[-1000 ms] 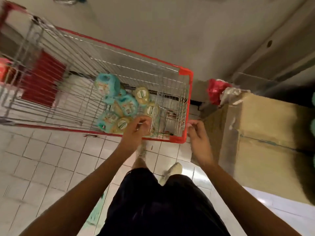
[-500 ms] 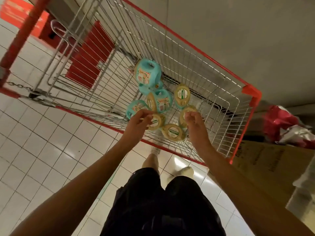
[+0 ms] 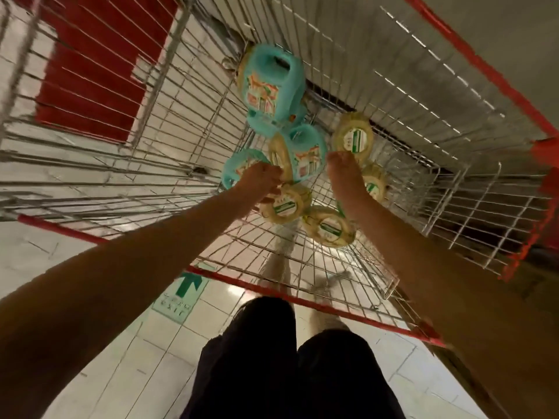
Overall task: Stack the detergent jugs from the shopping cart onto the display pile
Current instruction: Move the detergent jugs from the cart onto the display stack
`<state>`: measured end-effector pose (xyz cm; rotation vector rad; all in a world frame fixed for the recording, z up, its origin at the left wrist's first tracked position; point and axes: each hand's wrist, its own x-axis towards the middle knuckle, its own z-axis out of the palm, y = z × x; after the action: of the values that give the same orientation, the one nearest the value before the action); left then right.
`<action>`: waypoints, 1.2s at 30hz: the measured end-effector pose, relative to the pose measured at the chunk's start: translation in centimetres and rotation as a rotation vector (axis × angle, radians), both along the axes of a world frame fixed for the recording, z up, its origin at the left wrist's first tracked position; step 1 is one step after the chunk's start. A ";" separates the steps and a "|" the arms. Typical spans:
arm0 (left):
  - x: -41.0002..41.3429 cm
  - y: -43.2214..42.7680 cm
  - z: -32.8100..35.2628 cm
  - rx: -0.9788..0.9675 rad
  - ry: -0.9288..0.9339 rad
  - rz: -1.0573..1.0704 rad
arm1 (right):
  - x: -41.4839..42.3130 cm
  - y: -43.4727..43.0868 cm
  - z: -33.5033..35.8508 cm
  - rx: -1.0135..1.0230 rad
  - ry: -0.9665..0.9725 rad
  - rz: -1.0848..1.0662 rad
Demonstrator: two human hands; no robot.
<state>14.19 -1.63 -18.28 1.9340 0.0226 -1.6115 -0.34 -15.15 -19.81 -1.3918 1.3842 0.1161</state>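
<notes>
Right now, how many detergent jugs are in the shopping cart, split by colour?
Teal jugs: 4 (one mostly hidden beneath the top one)
Cream-yellow jugs: 5 (one half-hidden, wedged between teal ones)
Total: 9, as far as the blurred heap lets me count; anything buried underneath would not show.

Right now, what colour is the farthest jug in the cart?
The jug is turquoise, best seen in the head view.

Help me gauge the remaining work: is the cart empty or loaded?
Loaded: several teal jugs with yellow caps sit clustered inside the cart, on its wire floor.
</notes>
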 end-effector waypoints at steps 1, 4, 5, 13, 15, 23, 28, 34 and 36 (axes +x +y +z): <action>0.4 -0.3 -1.3 0.027 0.011 -0.028 | 0.6 -0.4 -1.7 -0.010 0.024 0.038; 1.4 -2.0 -6.4 0.116 0.012 -0.092 | 2.7 -2.1 -7.8 -0.059 0.092 0.112; 1.6 -2.4 -7.9 0.138 -0.005 -0.106 | 3.2 -2.6 -9.7 -0.082 0.098 0.120; 1.3 -5.1 -18.3 0.114 -0.044 -0.047 | 5.7 -5.2 -20.6 -0.126 0.171 0.212; 1.1 -5.1 -20.4 0.110 -0.053 -0.031 | 6.1 -5.7 -22.9 -0.083 0.141 0.178; -0.2 -4.3 -24.6 0.093 -0.177 0.076 | 6.2 -6.5 -27.7 -0.083 0.048 0.093; 1.5 -4.6 -23.7 0.052 -0.158 0.025 | 5.8 -6.4 -26.4 -0.026 0.041 0.099; 4.0 -4.8 -17.2 -0.034 -0.292 -0.074 | 4.3 -5.6 -21.3 0.067 0.249 0.244; 4.4 -5.4 -14.3 -0.063 -0.313 -0.081 | 3.5 -5.4 -18.4 0.074 0.227 0.234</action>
<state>18.62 -7.06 -32.63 2.1391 -0.2331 -1.3245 3.16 -20.56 -38.22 -1.5087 1.3808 0.4873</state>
